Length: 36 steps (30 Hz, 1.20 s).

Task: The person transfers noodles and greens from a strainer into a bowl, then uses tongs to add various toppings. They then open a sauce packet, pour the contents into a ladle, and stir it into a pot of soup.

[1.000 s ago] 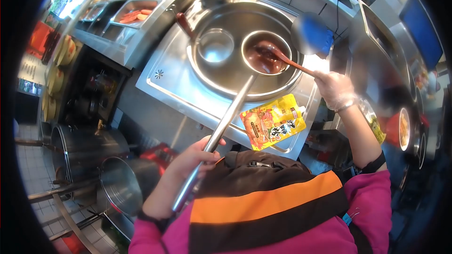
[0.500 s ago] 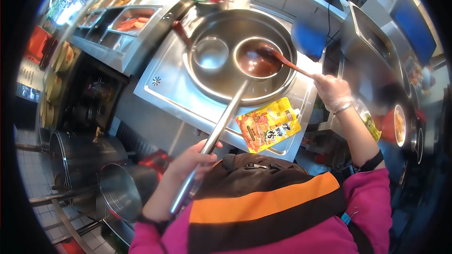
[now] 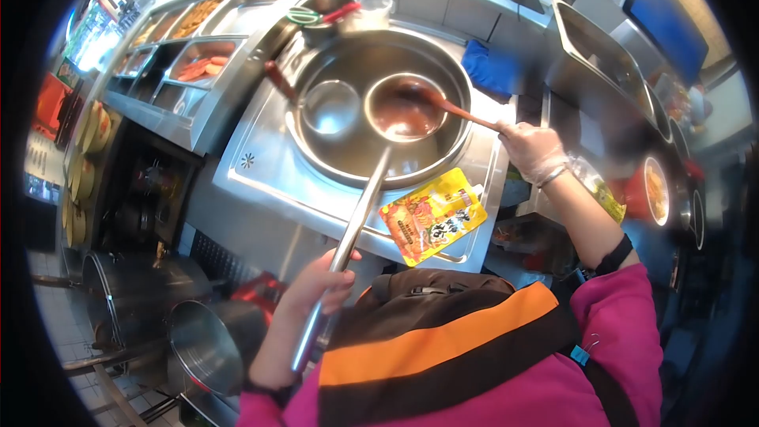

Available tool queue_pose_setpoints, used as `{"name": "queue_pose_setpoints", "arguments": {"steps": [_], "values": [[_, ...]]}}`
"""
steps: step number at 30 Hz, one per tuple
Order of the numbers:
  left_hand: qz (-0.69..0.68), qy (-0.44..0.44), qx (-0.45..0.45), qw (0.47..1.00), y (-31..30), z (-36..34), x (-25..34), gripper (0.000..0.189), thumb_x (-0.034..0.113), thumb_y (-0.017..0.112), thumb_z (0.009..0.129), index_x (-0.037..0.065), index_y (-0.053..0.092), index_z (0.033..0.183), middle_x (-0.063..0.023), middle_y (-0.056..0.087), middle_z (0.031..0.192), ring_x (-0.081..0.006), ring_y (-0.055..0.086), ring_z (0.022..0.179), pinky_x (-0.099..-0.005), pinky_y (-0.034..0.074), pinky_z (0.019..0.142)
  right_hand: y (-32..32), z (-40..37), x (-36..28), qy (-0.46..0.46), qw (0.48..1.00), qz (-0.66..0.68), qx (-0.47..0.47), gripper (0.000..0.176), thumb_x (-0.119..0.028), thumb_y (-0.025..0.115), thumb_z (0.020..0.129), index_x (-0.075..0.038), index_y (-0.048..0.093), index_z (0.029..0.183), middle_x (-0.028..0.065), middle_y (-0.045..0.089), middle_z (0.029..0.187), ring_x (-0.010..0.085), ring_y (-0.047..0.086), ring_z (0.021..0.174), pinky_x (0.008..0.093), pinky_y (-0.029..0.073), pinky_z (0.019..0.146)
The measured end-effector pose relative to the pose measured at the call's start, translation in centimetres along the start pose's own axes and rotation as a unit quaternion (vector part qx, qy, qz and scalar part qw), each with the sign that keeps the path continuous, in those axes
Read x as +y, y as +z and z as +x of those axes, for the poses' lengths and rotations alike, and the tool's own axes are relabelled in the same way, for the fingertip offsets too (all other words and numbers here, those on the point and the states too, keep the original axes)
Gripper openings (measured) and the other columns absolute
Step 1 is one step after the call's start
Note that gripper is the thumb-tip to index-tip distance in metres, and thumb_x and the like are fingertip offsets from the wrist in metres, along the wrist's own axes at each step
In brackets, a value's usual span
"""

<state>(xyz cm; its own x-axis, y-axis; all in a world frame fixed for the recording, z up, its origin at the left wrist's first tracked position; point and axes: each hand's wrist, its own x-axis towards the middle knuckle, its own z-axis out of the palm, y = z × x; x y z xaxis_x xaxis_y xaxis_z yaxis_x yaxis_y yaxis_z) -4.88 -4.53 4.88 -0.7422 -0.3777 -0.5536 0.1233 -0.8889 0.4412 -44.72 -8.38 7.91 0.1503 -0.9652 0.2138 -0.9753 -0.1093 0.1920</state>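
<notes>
My left hand (image 3: 322, 283) is closed around the long metal handle of a ladle (image 3: 365, 204), whose round bowl sits in a large pot (image 3: 463, 128). Brown-red sauce (image 3: 395, 115) partly fills that bowl. In a clear plastic glove, my right hand (image 3: 531, 149) grips a wooden spoon (image 3: 462, 113); the spoon's head dips into the sauce. A second round metal vessel or strainer (image 3: 332, 107) rests in the pot's left side, near a dark red handle (image 3: 280, 81). On the steel counter below the pot lies a yellow printed pouch (image 3: 435, 217) with a spout.
Food trays (image 3: 204, 65) stand at the upper left. Behind the pot are a metal container (image 3: 326, 1) with green- and red-handled tools and a clear cup (image 3: 375, 8). A blue cloth-like item (image 3: 484, 67) lies to the right. Large pots (image 3: 207, 340) stand low at left.
The whole view has shifted, with the pot, ladle and right hand now further left. The spoon's head has moved within the sauce. Both hands keep their grips.
</notes>
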Motion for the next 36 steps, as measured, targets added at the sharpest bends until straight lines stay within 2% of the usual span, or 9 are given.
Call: {"name": "queue_pose_setpoints", "arguments": {"steps": [3, 4, 5, 8, 9, 15, 17, 18, 36], "values": [[-0.006, 0.014, 0.001, 1.0, 0.6, 0.3, -0.7, 0.035, -0.001, 0.051, 0.08, 0.005, 0.038, 0.112, -0.0004, 0.039, 0.062, -0.0025, 0.034, 0.036, -0.0154, 0.032, 0.03, -0.3, 0.7, 0.6, -0.027, 0.999, 0.007, -0.046, 0.015, -0.021, 0.051, 0.081, -0.015, 0.057, 0.094, 0.0078, 0.058, 0.062, 0.0246, 0.059, 0.053, 0.038, 0.045, 0.047], [-0.007, 0.022, 0.001, 1.0, 0.7, 0.4, -0.9, 0.034, -0.001, 0.051, 0.081, 0.005, 0.038, 0.112, -0.0002, 0.04, 0.061, -0.0025, 0.034, 0.036, -0.0157, 0.032, 0.03, 0.2, 0.8, 1.0, -0.06, 0.998, -0.021, 0.023, 0.014, -0.024, 0.054, 0.081, -0.02, 0.059, 0.093, 0.0046, 0.055, 0.06, 0.0215, 0.056, 0.048, 0.0332, 0.044, 0.042], [-0.008, 0.029, 0.002, 1.0, 0.9, 0.6, -1.0, 0.034, 0.0, 0.051, 0.081, 0.005, 0.038, 0.112, -0.0001, 0.04, 0.061, -0.0026, 0.034, 0.036, -0.0159, 0.032, 0.03, 0.1, 0.8, 1.3, -0.06, 0.998, -0.021, 0.028, 0.014, -0.024, 0.054, 0.081, -0.02, 0.059, 0.093, 0.0046, 0.055, 0.06, 0.0215, 0.056, 0.048, 0.0332, 0.044, 0.042], [-0.012, 0.036, 0.01, 0.999, 1.7, 0.7, -1.6, 0.033, 0.0, 0.051, 0.081, 0.005, 0.038, 0.111, 0.0003, 0.039, 0.06, -0.0026, 0.033, 0.036, -0.0165, 0.033, 0.031, -0.5, 1.7, 1.2, -0.027, 0.998, 0.019, -0.062, 0.015, -0.02, 0.048, 0.082, -0.012, 0.059, 0.089, 0.0084, 0.058, 0.061, 0.0264, 0.059, 0.055, 0.0375, 0.046, 0.047], [-0.014, 0.035, 0.019, 0.999, 2.0, 0.6, -1.8, 0.033, 0.0, 0.051, 0.081, 0.005, 0.038, 0.111, 0.0003, 0.039, 0.06, -0.0026, 0.033, 0.036, -0.0165, 0.033, 0.031, 0.6, 2.3, 1.8, -0.038, 0.996, 0.003, -0.077, 0.016, -0.024, 0.05, 0.082, -0.018, 0.061, 0.093, 0.009, 0.058, 0.061, 0.0249, 0.059, 0.053, 0.0361, 0.046, 0.045], [0.001, 0.038, 0.051, 0.998, 3.4, 0.9, -2.2, 0.033, 0.001, 0.05, 0.082, 0.006, 0.037, 0.111, 0.0009, 0.039, 0.059, -0.0026, 0.033, 0.036, -0.0164, 0.032, 0.031, 1.4, 4.3, 0.8, -0.028, 0.995, 0.003, -0.092, 0.016, -0.021, 0.047, 0.083, -0.016, 0.062, 0.087, 0.0113, 0.06, 0.066, 0.0278, 0.061, 0.061, 0.0386, 0.048, 0.052], [0.018, 0.041, 0.061, 0.997, 3.6, 0.9, -2.6, 0.034, 0.0, 0.05, 0.081, 0.006, 0.036, 0.111, 0.0006, 0.04, 0.06, -0.0027, 0.034, 0.036, -0.0161, 0.032, 0.031, 1.2, 4.2, 0.7, -0.043, 0.99, 0.022, -0.13, 0.017, -0.021, 0.046, 0.083, -0.015, 0.062, 0.088, 0.012, 0.061, 0.071, 0.0286, 0.061, 0.064, 0.0394, 0.049, 0.056], [0.013, 0.043, 0.064, 0.997, 3.7, 0.9, -2.7, 0.034, 0.0, 0.05, 0.081, 0.006, 0.036, 0.111, 0.0006, 0.04, 0.06, -0.0027, 0.034, 0.036, -0.0161, 0.032, 0.031, 0.3, 4.0, 0.5, -0.016, 0.99, 0.061, -0.123, 0.018, -0.022, 0.047, 0.082, -0.016, 0.062, 0.089, 0.011, 0.061, 0.072, 0.0283, 0.061, 0.065, 0.0389, 0.049, 0.058], [0.005, 0.047, 0.059, 0.997, 3.6, 1.1, -3.3, 0.033, 0.0, 0.05, 0.08, 0.006, 0.038, 0.11, 0.0007, 0.04, 0.058, -0.0027, 0.034, 0.036, -0.0159, 0.032, 0.031, -0.9, 4.4, 0.4, -0.024, 0.993, 0.025, -0.113, 0.02, -0.021, 0.044, 0.085, -0.015, 0.06, 0.096, 0.0106, 0.062, 0.073, 0.0266, 0.062, 0.068, 0.0381, 0.049, 0.058]]}}
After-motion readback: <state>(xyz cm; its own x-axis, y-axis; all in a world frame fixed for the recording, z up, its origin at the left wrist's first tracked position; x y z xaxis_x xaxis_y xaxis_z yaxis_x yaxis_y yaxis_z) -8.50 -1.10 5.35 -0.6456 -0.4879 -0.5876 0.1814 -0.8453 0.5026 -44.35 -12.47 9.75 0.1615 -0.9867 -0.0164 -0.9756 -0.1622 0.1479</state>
